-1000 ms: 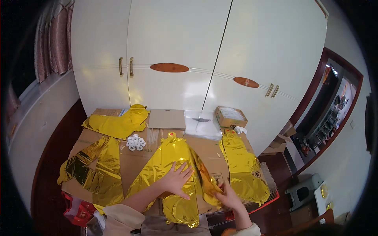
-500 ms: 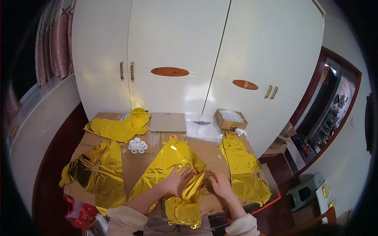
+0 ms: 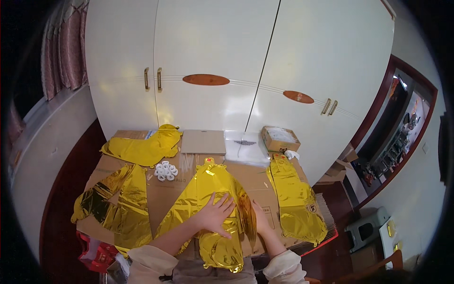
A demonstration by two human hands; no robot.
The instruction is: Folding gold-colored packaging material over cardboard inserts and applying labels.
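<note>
The left hand (image 3: 216, 217) lies palm down, fingers spread, on the middle gold foil piece (image 3: 210, 182), a flat, shiny, wrinkled shape that widens from a narrow far tip marked with a red spot. The right hand (image 3: 262, 221) stands on edge against the right side of this middle piece, where a flap of foil rises beside its fingers; whether it pinches the flap, I cannot tell. Both wrists come out of pale, rumpled sleeves (image 3: 150, 265). The near end of the middle piece reaches past the edge of the cardboard-covered bench (image 3: 270, 194), over the person's grey-clad lap. Low to the left of the middle piece, beside the bench, is a red bag (image 3: 92, 251).

To the left of the middle piece lies another gold foil piece, the left foil (image 3: 134, 199), spread in a bent shape; to its right, well apart, is a long one, the right foil (image 3: 295, 203). Beyond the middle piece and to its left sits a cluster of white rings (image 3: 165, 171), with a boot-shaped gold foil (image 3: 137, 149) farther back. Straight beyond its tip are a flat greyish-beige panel (image 3: 203, 142) and clear plastic sheets (image 3: 246, 147); beyond it to the right is a small carton (image 3: 280, 140). Farthest beyond it rises a white cabinet (image 3: 208, 40).
</note>
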